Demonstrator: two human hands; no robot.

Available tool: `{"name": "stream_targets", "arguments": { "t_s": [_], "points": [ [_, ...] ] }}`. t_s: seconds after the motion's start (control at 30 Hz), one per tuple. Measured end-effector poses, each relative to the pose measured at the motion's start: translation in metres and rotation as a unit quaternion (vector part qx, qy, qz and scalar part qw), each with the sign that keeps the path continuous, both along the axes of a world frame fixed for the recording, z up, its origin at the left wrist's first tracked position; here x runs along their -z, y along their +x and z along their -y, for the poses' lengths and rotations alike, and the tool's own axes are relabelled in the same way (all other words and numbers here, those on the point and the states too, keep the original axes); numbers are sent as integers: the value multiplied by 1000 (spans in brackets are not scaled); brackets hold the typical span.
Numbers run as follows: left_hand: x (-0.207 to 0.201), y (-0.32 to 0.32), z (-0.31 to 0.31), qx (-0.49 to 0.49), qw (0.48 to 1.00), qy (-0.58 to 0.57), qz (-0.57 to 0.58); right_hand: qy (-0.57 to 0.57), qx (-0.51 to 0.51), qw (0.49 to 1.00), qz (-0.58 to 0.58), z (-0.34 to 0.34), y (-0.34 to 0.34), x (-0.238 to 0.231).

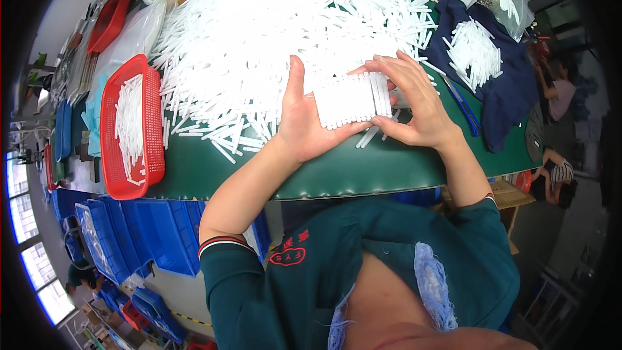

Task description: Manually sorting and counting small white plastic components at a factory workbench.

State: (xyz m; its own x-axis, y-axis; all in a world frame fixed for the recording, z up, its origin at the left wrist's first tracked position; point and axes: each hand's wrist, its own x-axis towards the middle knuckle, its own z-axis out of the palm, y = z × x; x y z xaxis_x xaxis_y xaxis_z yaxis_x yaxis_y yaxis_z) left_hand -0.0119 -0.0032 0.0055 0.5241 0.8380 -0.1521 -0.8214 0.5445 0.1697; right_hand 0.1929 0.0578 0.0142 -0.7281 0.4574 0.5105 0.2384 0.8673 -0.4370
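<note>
A flat, side-by-side row of slim white plastic tubes [345, 101] lies across the fingers of my left hand [299, 124], whose thumb points up, apart from the row. At the row's right end, my right hand [424, 113] is closed round several tubes, thumb at the near ends and fingers at the far ends. Both hands are over the near edge of a large heap of loose white tubes [272, 32] on the green tabletop [337, 178]. My left fingers are mostly hidden beneath the row.
A red basket [153, 123] with more tubes stands at the left. To the right, a dark blue cloth [508, 107] carries a smaller tube pile [474, 55], beside a slim blue tool [463, 107]. Blue crates [170, 233] stand below the table's left edge. Other people [561, 94] are at far right.
</note>
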Motion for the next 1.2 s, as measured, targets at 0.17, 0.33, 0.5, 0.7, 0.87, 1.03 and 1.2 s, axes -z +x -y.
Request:
{"name": "stream_targets", "arguments": {
  "t_s": [0.17,0.33,0.5,0.7,0.87,1.03,1.2],
  "points": [
    [4,-2,0,10,999,11,48,-4,-2,1000,-2,1,-1,1],
    [10,-3,-1,26,990,21,136,6,-4,1000,-9,0,0,2],
    [8,-2,-1,25,993,24,109,2,-10,1000,-9,0,0,1],
    [10,-3,-1,26,990,17,136,4,-12,1000,-8,0,-1,0],
    [11,-3,-1,26,990,16,137,2,-13,1000,-15,0,-1,0],
    [10,-2,0,25,990,12,140,18,-4,1000,-12,1,0,-1],
    [7,8,4,-5,999,-28,-21,29,6,999,18,6,-5,-1]
  ]
}}
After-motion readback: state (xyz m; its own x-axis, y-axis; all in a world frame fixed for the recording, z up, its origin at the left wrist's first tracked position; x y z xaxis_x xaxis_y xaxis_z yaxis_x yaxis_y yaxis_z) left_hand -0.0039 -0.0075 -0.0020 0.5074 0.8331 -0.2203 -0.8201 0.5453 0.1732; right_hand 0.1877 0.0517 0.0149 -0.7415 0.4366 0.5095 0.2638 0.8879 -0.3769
